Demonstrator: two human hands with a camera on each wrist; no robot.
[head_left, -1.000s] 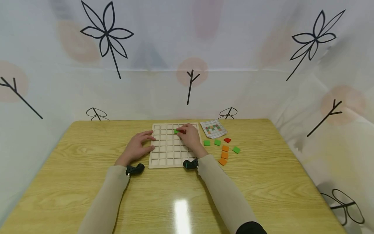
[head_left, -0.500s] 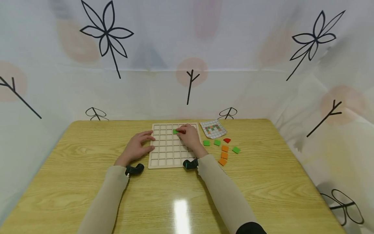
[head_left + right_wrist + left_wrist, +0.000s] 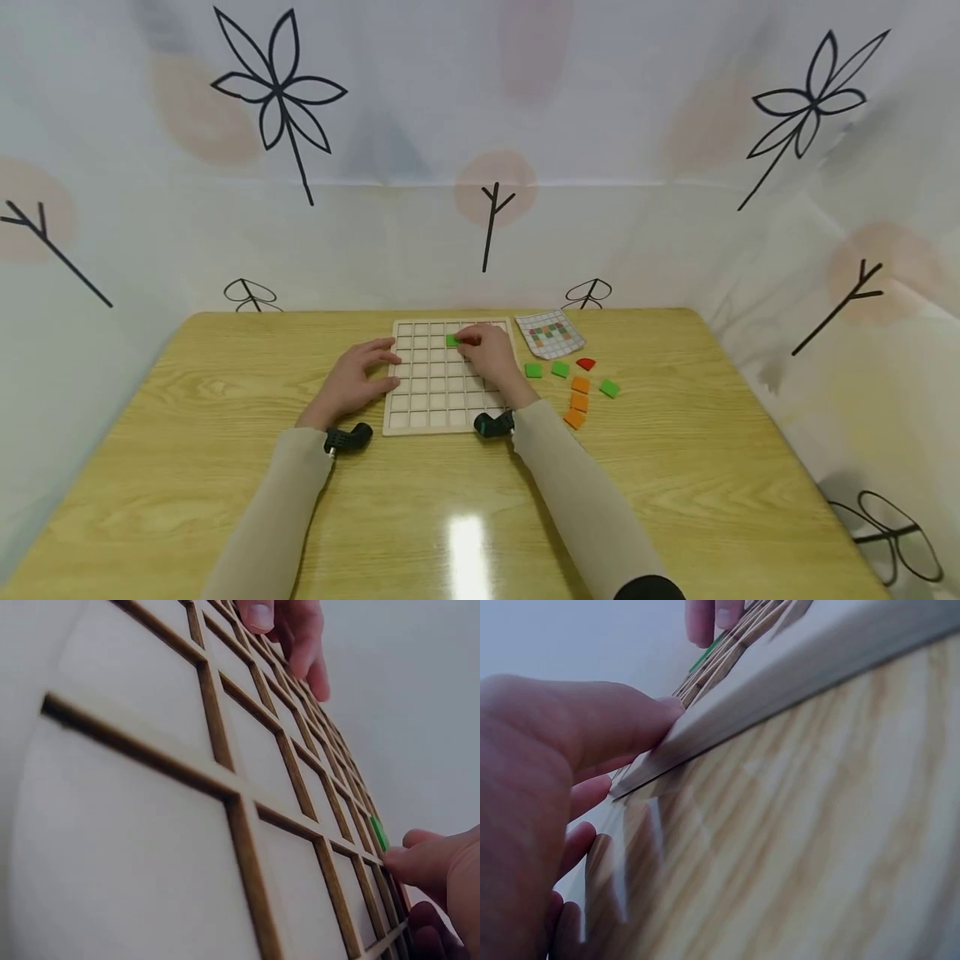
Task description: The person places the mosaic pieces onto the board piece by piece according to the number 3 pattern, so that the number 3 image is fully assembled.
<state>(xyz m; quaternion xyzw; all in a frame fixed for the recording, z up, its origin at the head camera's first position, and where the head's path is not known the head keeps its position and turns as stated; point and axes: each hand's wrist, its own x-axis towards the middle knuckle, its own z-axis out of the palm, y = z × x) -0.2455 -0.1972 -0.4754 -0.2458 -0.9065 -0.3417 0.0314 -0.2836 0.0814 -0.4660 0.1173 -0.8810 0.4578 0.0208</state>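
Note:
A pale wooden grid board (image 3: 427, 402) lies on the table. My left hand (image 3: 351, 382) rests at its left edge, fingers spread; in the left wrist view, the thumb (image 3: 649, 724) touches the rim. Over the board's upper part, my right hand (image 3: 489, 354) pinches a small red tile (image 3: 405, 896) down at the grid. Only a thin red edge shows between thumb and fingers, so its shape is hidden. Just left of those fingertips a green square tile (image 3: 452, 340) sits in a cell.
Right of the board lie loose green tiles (image 3: 533, 371), several orange tiles (image 3: 580, 402) and a red rounded tile (image 3: 586, 364). A printed grid card (image 3: 550, 333) with a coloured pattern lies behind them. A patterned cloth (image 3: 390, 250) hangs behind the table.
The red tile in my right hand has gone lower, from plainly visible to mostly hidden under the fingers. The left hand stays at the board's edge.

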